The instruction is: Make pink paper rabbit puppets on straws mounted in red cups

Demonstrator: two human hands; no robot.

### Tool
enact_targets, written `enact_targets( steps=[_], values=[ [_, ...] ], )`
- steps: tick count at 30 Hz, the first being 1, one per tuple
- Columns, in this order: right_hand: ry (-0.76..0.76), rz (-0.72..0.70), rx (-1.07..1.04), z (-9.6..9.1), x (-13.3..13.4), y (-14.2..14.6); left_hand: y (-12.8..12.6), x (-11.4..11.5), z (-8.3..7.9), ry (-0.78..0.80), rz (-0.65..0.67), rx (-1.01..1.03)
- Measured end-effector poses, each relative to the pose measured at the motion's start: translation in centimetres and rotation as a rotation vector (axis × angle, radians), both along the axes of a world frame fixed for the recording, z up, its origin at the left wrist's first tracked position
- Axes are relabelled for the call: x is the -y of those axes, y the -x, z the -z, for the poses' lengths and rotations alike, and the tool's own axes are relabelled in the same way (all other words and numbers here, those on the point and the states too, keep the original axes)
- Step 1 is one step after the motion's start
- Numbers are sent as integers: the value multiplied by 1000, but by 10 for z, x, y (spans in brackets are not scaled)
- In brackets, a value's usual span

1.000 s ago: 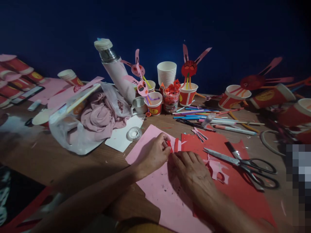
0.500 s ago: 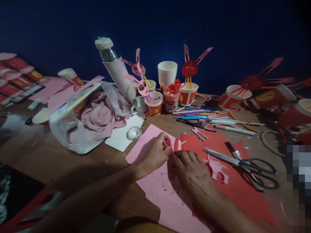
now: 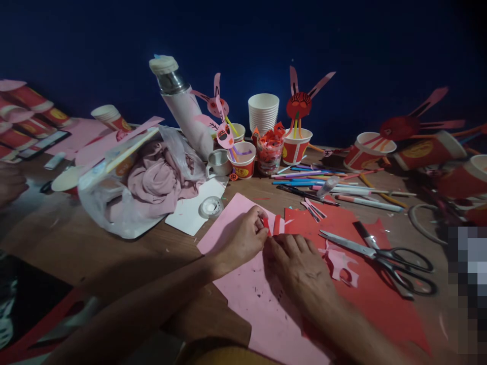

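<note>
My left hand pinches a small red paper strip between thumb and fingers over a pink sheet. Close against it, my right hand has its fingers bent down at the lower end of the strip; its fingertips are partly hidden. A second red strip shows just beyond the right fingers. Under and beside my right wrist lies a red sheet, with scissors, a pink paper scrap and a dark marker on it.
A tape roll sits on white paper, beside a plastic bag with cloth. Pens, paper cups with paper rabbit figures, a mug and a leaning thermos stand behind. Another person's hand is at left.
Another person's hand has come into view at the left edge. My own two hands stay almost still around the red strip.
</note>
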State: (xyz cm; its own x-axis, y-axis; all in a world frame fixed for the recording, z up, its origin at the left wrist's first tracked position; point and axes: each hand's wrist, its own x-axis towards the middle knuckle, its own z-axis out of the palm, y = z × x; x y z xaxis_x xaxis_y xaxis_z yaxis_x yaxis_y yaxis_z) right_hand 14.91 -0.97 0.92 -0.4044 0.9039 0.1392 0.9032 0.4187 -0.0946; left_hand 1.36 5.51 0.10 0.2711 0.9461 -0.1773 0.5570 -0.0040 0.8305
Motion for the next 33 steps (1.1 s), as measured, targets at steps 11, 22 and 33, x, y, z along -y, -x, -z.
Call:
enact_targets(
  steps=[11, 22, 33],
  values=[
    [-29, 59, -5, 8, 0, 3, 20, 12, -28, -530, 390, -310],
    [-67, 12, -61, 8, 1, 1, 26, 20, -11, -612, 617, -566],
    [-95, -102, -158, 4, 4, -7, 17, 24, -20, -609, 682, -712]
  ],
)
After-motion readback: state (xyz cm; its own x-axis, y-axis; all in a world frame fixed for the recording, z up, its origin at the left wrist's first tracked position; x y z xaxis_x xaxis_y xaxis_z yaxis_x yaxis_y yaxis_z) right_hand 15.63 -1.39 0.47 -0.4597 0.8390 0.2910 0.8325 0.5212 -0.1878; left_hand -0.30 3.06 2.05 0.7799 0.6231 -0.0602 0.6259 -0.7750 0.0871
